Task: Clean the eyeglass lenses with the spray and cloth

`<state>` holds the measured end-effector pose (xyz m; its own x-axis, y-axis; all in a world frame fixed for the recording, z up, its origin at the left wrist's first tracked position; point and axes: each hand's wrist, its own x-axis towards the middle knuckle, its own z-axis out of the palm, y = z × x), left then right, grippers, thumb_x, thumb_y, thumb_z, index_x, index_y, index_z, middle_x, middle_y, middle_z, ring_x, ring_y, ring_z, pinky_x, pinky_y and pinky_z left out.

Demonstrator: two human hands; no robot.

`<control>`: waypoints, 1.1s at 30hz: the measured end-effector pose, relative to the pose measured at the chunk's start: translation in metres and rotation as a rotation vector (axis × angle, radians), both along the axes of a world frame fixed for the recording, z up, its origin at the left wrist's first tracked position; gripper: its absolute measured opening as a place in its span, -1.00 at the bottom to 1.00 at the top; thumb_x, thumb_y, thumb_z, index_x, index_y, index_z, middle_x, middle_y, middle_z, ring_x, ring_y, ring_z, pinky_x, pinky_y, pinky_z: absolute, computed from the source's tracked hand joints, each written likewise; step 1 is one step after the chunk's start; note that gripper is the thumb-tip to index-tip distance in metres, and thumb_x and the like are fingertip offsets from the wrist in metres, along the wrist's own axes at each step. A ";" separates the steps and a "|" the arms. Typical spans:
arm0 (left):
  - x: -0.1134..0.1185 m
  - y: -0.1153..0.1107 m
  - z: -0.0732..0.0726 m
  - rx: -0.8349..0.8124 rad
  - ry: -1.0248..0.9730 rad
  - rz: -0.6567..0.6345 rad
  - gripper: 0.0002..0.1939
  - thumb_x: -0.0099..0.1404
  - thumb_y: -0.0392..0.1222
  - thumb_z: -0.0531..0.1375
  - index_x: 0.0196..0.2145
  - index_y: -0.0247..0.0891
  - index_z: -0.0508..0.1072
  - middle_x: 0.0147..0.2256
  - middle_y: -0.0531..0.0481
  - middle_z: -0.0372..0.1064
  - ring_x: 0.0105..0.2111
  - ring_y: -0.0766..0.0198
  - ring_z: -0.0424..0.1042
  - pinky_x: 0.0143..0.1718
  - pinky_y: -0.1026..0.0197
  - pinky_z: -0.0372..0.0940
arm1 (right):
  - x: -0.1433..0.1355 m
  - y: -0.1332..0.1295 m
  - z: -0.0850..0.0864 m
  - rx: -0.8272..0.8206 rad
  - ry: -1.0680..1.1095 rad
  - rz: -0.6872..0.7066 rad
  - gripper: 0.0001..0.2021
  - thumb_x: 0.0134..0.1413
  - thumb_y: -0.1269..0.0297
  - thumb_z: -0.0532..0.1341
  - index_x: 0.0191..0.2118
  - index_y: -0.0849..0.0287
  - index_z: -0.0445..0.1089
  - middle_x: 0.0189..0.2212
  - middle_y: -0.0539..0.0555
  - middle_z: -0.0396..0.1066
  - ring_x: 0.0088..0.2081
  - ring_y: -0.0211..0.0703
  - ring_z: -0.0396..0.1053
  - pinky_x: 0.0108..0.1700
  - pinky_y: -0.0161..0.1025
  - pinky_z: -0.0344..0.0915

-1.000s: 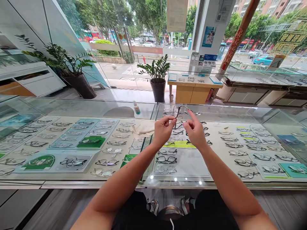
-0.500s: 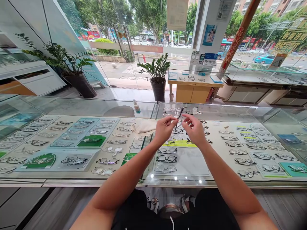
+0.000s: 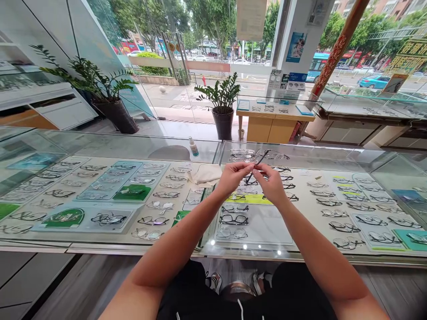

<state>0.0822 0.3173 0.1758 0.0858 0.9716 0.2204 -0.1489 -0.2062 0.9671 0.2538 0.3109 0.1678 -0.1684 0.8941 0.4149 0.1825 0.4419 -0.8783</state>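
Above the glass counter, my left hand [image 3: 235, 175] and my right hand [image 3: 271, 178] meet at the fingertips. Both pinch a dark, thin pair of eyeglasses [image 3: 262, 157]. One dark arm of it slants up and away past my fingers, and another dark end shows below them. My fingers and the frames displayed behind hide the rest of its outline. To the left of my left hand, a folded cream cloth [image 3: 206, 174] lies on the counter top. Farther back stands a small spray bottle [image 3: 193, 146] with a white top.
Rows of eyeglasses [image 3: 234, 219] lie under the counter glass [image 3: 196, 253] on both sides. Past the counter are a potted plant [image 3: 223, 124], a wooden display table [image 3: 275, 126] and a window onto the street. A round stool [image 3: 237, 290] is below, between my feet.
My hands have come together at the fingertips. The eyeglasses have turned, and their upper end points more to the right. The view has shifted slightly.
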 end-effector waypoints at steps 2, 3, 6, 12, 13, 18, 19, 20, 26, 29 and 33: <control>0.000 -0.001 0.000 0.005 0.029 -0.026 -0.50 0.17 0.26 0.49 -0.18 -0.24 0.78 -0.37 -0.12 0.61 -0.40 0.25 0.38 -0.38 0.19 0.25 | 0.000 -0.001 0.002 -0.017 0.025 -0.020 -0.67 0.34 -0.01 0.28 -0.04 0.12 0.64 -0.08 0.14 0.68 -0.05 0.04 0.59 0.09 -0.03 0.47; 0.000 -0.002 0.000 0.014 0.043 -0.039 -0.49 0.19 0.27 0.48 -0.16 -0.23 0.78 -0.38 -0.11 0.60 -0.41 0.26 0.37 -0.38 0.19 0.24 | 0.001 -0.001 0.003 -0.019 0.038 -0.028 -0.67 0.34 0.00 0.28 -0.05 0.12 0.64 -0.10 0.14 0.68 -0.07 0.03 0.59 0.08 -0.03 0.47; 0.000 -0.004 0.000 0.053 0.084 -0.052 -0.50 0.25 0.29 0.44 -0.15 -0.20 0.78 -0.37 -0.10 0.60 -0.39 0.24 0.37 -0.38 0.19 0.22 | 0.001 -0.001 0.007 -0.020 0.064 -0.062 -0.70 0.32 0.02 0.29 -0.12 0.12 0.65 -0.16 0.13 0.68 -0.11 0.02 0.58 0.04 -0.05 0.47; 0.002 -0.007 0.003 0.121 0.106 -0.003 -0.52 0.31 0.27 0.38 -0.17 -0.23 0.77 -0.36 -0.09 0.60 -0.39 0.25 0.37 -0.38 0.21 0.20 | 0.002 -0.002 0.009 -0.010 0.054 -0.094 -0.73 0.28 0.05 0.29 -0.17 0.10 0.65 -0.19 0.10 0.68 -0.13 0.02 0.57 0.05 -0.04 0.47; 0.002 -0.007 0.003 0.131 0.105 0.004 -0.53 0.33 0.25 0.36 -0.17 -0.23 0.77 -0.36 -0.09 0.59 -0.41 0.26 0.35 -0.39 0.22 0.19 | 0.002 -0.002 0.009 -0.008 0.054 -0.099 -0.74 0.28 0.05 0.29 -0.17 0.11 0.64 -0.20 0.10 0.68 -0.13 0.02 0.57 0.06 -0.04 0.47; -0.003 -0.004 0.004 0.139 0.105 0.077 -0.58 0.39 0.19 0.31 -0.21 -0.24 0.73 -0.39 -0.04 0.53 -0.50 0.34 0.21 -0.46 0.22 0.10 | 0.004 0.000 0.008 -0.006 0.060 -0.130 -0.75 0.27 0.07 0.29 -0.21 0.12 0.63 -0.19 0.12 0.68 -0.13 0.02 0.56 0.05 -0.04 0.46; -0.005 -0.002 0.003 0.136 0.112 0.109 -0.59 0.38 0.18 0.31 -0.22 -0.24 0.72 -0.45 0.00 0.46 -0.50 0.34 0.18 -0.47 0.22 0.07 | 0.005 0.000 0.008 -0.007 0.059 -0.132 -0.75 0.27 0.07 0.29 -0.23 0.12 0.63 -0.18 0.13 0.68 -0.13 0.01 0.56 0.05 -0.04 0.46; -0.008 0.001 0.002 0.132 0.118 0.142 -0.59 0.38 0.18 0.31 -0.23 -0.24 0.71 -0.51 0.04 0.37 -0.52 0.34 0.14 -0.47 0.22 0.03 | 0.005 0.000 0.008 -0.007 0.057 -0.134 -0.75 0.27 0.06 0.29 -0.24 0.11 0.62 -0.17 0.12 0.68 -0.13 0.01 0.55 0.05 -0.04 0.46; -0.049 0.039 -0.005 0.053 0.118 0.554 -0.81 0.44 -0.10 0.27 -0.12 -0.25 0.58 -0.42 0.10 0.21 -0.47 0.34 0.11 -0.39 0.19 0.09 | 0.008 0.002 0.009 0.011 0.073 -0.133 -0.75 0.28 0.04 0.29 -0.21 0.09 0.61 -0.14 0.11 0.67 -0.08 0.03 0.56 0.12 -0.01 0.44; -0.084 0.068 -0.004 -0.022 0.179 0.954 -0.57 0.41 -0.29 0.32 0.19 -0.34 0.39 -0.01 -0.15 0.35 -0.09 0.25 0.34 0.06 0.10 0.30 | 0.010 0.003 0.009 0.014 0.086 -0.110 -0.73 0.30 0.02 0.29 -0.16 0.10 0.62 -0.10 0.14 0.69 -0.02 0.05 0.58 0.16 0.01 0.43; -0.120 0.096 0.003 0.055 0.249 0.897 -0.49 0.49 -0.11 0.32 0.30 -0.30 0.37 0.26 -0.27 0.35 0.17 0.01 0.43 0.21 -0.20 0.41 | 0.012 0.006 0.008 0.035 0.087 -0.101 -0.72 0.33 0.02 0.28 -0.14 0.11 0.61 -0.09 0.15 0.68 -0.02 0.04 0.58 0.15 -0.01 0.42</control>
